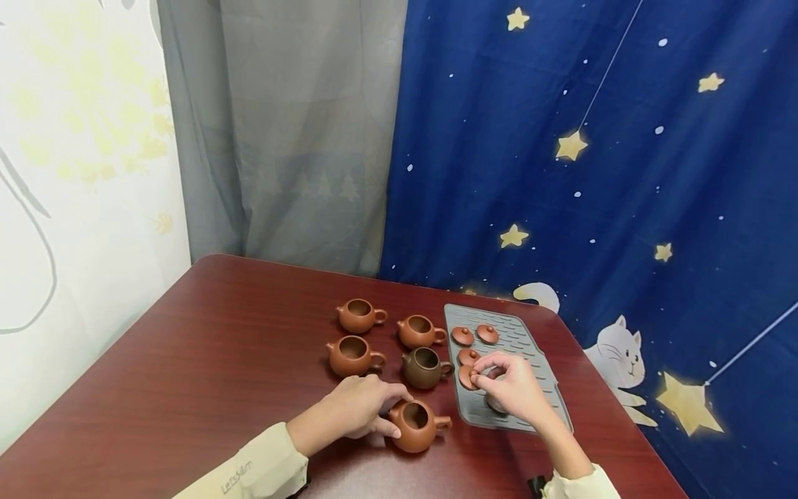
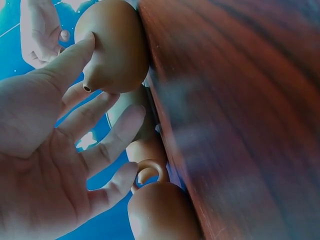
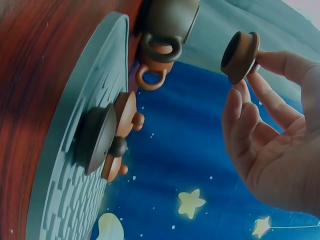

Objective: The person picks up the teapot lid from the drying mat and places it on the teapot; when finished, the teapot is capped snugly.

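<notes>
The reddish-brown clay lid (image 3: 241, 56), raised over the gray mat (image 1: 530, 346) right of lower centre in the head view, looked light, rigid and breakable, best taken by its knob (image 3: 255, 67). The right hand (image 1: 514, 389) pinched it there, forearm angling in from the lower right. The lidless teapot (image 1: 416, 442) at lower centre seemed heavier, smooth, brittle; the left hand (image 1: 358, 409), reaching from the lower left, held it between thumb and fingers beside the spout (image 2: 92, 79).

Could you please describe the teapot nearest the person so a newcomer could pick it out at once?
On the red table, left of the grey mat, stand five lidless teapots. The teapot meant is orange-brown and nearest the person; only its spout lies between the fingers of the left hand.
</notes>
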A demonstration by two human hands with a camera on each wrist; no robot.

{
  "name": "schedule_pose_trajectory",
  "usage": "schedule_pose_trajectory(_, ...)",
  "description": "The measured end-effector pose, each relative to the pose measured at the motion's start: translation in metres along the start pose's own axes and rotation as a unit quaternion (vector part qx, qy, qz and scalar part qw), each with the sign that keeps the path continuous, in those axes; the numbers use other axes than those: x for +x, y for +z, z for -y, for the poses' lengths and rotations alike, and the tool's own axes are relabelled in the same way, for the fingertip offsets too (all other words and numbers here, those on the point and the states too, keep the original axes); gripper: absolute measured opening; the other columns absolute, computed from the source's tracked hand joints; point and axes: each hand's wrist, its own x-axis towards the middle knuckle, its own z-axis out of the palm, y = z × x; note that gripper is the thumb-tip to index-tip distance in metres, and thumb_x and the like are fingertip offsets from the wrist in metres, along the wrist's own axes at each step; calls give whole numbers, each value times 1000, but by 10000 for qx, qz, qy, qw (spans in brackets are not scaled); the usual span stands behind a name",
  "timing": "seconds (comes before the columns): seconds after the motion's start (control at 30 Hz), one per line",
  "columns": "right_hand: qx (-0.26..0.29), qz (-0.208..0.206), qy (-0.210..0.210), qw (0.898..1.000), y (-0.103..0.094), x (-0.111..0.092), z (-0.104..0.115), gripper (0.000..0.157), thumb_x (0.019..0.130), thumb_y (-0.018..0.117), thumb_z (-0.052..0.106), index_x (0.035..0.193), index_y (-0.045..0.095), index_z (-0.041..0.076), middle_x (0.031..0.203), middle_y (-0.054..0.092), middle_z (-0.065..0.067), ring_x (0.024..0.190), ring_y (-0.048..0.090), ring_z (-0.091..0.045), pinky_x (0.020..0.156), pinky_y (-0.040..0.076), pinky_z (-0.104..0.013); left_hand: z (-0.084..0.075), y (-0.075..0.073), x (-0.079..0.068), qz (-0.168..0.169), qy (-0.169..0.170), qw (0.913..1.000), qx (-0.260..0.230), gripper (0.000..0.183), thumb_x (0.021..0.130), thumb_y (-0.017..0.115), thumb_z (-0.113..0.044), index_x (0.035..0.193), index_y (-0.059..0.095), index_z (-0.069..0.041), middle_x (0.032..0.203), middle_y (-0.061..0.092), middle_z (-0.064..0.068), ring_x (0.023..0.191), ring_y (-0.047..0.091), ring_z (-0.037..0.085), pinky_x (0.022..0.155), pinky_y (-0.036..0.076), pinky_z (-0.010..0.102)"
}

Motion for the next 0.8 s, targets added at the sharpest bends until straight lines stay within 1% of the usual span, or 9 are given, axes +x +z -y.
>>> schedule_pose_trajectory(0.13, 40, 72, -156, 9998, 3, -3, 2, 13, 80, 80, 4, 81, 76, 16, 90, 70, 4, 70, 63, -11, 66, 51, -28, 0, 1, 0, 40, -42, 10000, -81, 52, 78, 76, -56, 123, 64, -35, 97, 71, 0, 88, 66, 12, 72, 53, 38)
schedule_pose_trajectory(0.27, 114, 149, -325, 9993, 6, -5, 4, 14, 80, 80, 5, 82, 77, 18, 91, 71, 4, 71, 63, -10, 65, 51, -27, 1, 1, 2, 72, -91, 9999, -105, 53, 77, 77, -56, 125, 64, -36, 99, 72, 0, 90, 66, 13, 72, 53, 38)
schedule_pose_trajectory(0.43, 263, 402, -509, 9975, 12, -9, 9, 11, 82, 79, 5, 85, 77, 15, 94, 71, -1, 72, 62, -10, 63, 52, -26, 0, 1, 3, 171, -154, 9996, -143, 55, 77, 76, -57, 126, 63, -36, 102, 71, 1, 93, 66, 14, 74, 53, 39)
schedule_pose_trajectory(0.5, 250, 513, -509, 9971, 14, -12, 18, 9, 82, 78, 2, 86, 77, 11, 93, 71, -4, 69, 61, -10, 61, 51, -26, 0, 1, 2, 164, -150, 9996, -181, 55, 77, 76, -57, 126, 63, -37, 102, 71, 1, 93, 65, 14, 73, 53, 40)
schedule_pose_trajectory(0.57, 245, 637, -507, 9964, 13, -15, 33, 8, 83, 76, 0, 87, 76, 7, 92, 70, -8, 67, 59, -10, 59, 49, -25, 1, 1, 1, 130, -145, 9996, -205, 55, 77, 76, -57, 126, 63, -36, 103, 71, 0, 93, 65, 14, 74, 53, 40)
schedule_pose_trajectory(0.6, 298, 706, -508, 9958, 15, -15, 35, 7, 83, 76, 1, 88, 76, 7, 93, 70, -8, 66, 59, -10, 57, 48, -25, 1, 1, 1, 104, -138, 9996, -224, 55, 77, 77, -56, 126, 63, -36, 103, 71, 0, 92, 65, 14, 73, 52, 40)
schedule_pose_trajectory(0.7, 390, 900, -545, 9937, 20, -14, 33, 6, 84, 77, 5, 88, 76, 9, 93, 69, -6, 66, 58, -8, 56, 47, -24, 3, 2, 1, 89, -146, 9996, -238, 54, 77, 77, -56, 125, 64, -36, 103, 71, -2, 92, 65, 13, 74, 52, 40)
schedule_pose_trajectory(0.8, 503, 1011, -563, 9920, 27, -11, 16, 6, 85, 78, 12, 90, 76, 14, 94, 69, -1, 68, 59, -8, 56, 47, -25, 2, 2, 2, 102, -151, 9995, -255, 53, 77, 77, -56, 125, 64, -35, 102, 71, -2, 92, 64, 14, 75, 52, 41)
